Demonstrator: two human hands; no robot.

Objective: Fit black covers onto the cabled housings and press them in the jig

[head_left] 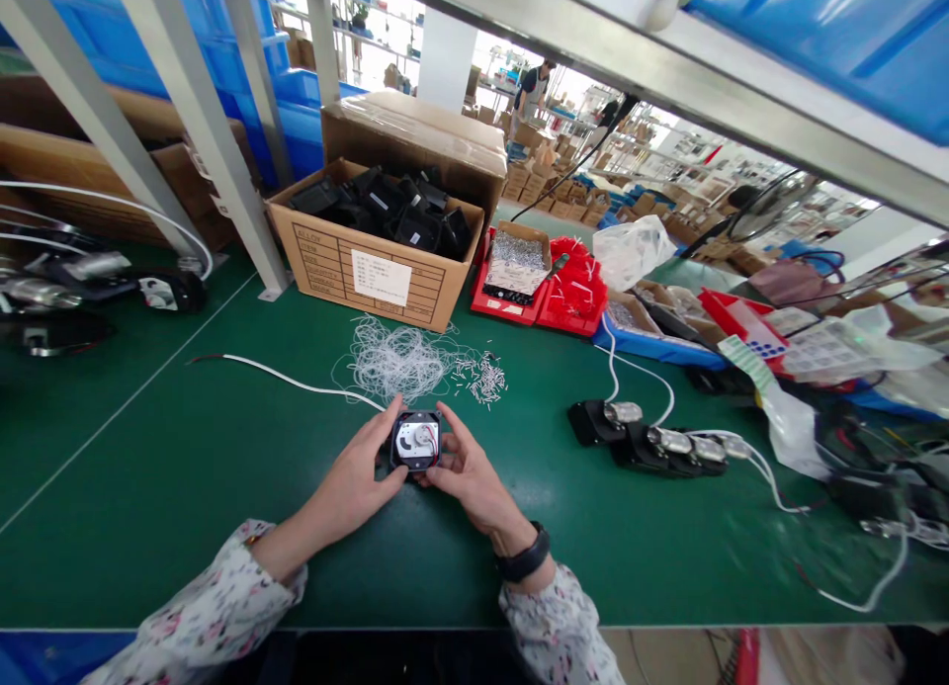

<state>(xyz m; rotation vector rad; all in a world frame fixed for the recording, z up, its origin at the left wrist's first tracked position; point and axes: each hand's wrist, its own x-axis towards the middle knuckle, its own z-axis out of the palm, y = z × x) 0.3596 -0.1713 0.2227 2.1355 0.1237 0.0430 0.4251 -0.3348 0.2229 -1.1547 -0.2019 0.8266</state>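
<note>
Between both hands is a small black square housing (416,441) with a white plate, a round part and red wires inside. My left hand (363,466) grips its left side, thumb at the near edge and fingers at the far corner. On the right side, my right hand (469,470) holds it the same way. A white cable (297,380) runs left from the housing and ends in bare dark wires. Just beyond lies a tangle of thin clear strands (400,361). Beside that is a scatter of small white and dark pieces (485,379).
A cardboard box (326,267) of black housings stands behind. Red trays (570,309) hold small metal parts and red pieces. Black units with metal fittings (667,446) lie to the right, more (44,295) at left. Metal posts (200,131) rise at the left. Another person (532,90) is far back.
</note>
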